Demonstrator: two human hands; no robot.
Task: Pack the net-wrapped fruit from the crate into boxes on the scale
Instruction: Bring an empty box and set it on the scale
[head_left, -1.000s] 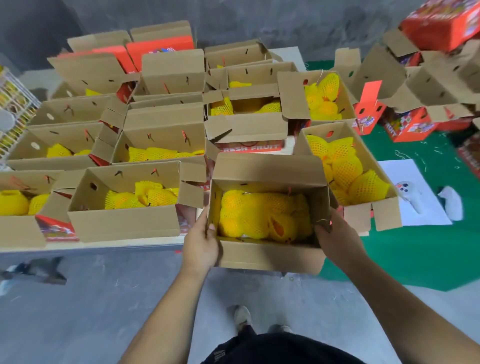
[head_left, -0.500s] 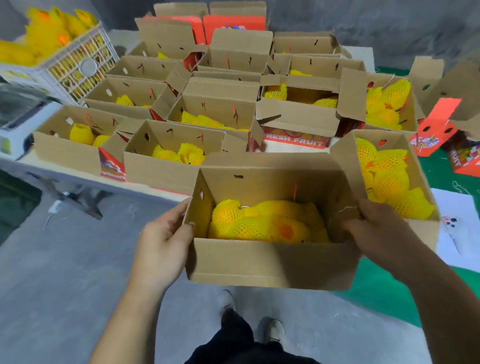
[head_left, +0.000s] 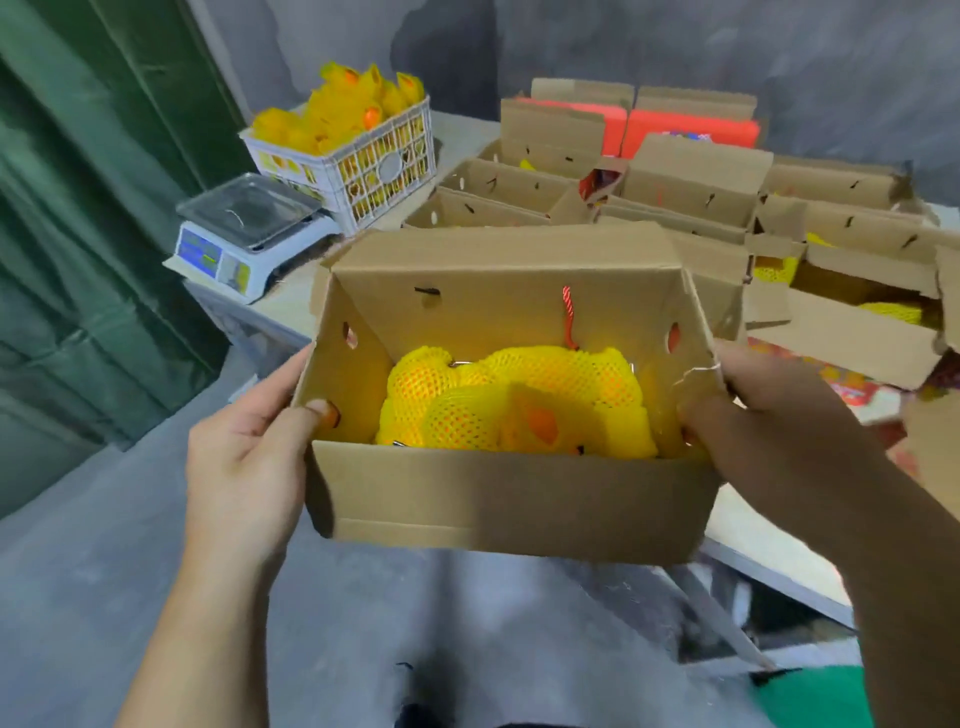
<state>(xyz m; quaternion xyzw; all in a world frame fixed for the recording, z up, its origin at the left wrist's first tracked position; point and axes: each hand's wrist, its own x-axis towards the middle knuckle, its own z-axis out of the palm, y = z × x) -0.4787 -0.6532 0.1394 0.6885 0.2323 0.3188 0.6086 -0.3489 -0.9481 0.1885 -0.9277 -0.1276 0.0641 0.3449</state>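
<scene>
An open cardboard box (head_left: 511, 499) hangs in the air in front of me, with several fruits in yellow foam net (head_left: 519, 402) inside. My left hand (head_left: 249, 447) grips its left wall, thumb over the rim. My right hand (head_left: 779, 431) grips its right wall the same way. A white digital scale (head_left: 249, 234) with a bare pan stands at the table's left end. Behind it a white plastic crate (head_left: 374, 166) is heaped with more net-wrapped fruit (head_left: 337, 114).
Many open cardboard boxes (head_left: 691, 187) crowd the table (head_left: 769, 535) to the right, some holding yellow-netted fruit; two red-lidded boxes (head_left: 691, 130) stand at the back. A green curtain (head_left: 88, 208) hangs at left. Grey concrete floor (head_left: 93, 571) lies below.
The box has been lifted clear of the table and carried left toward the scale end. My view has swung left, bringing the scale and crate into sight. Both hands keep their hold.
</scene>
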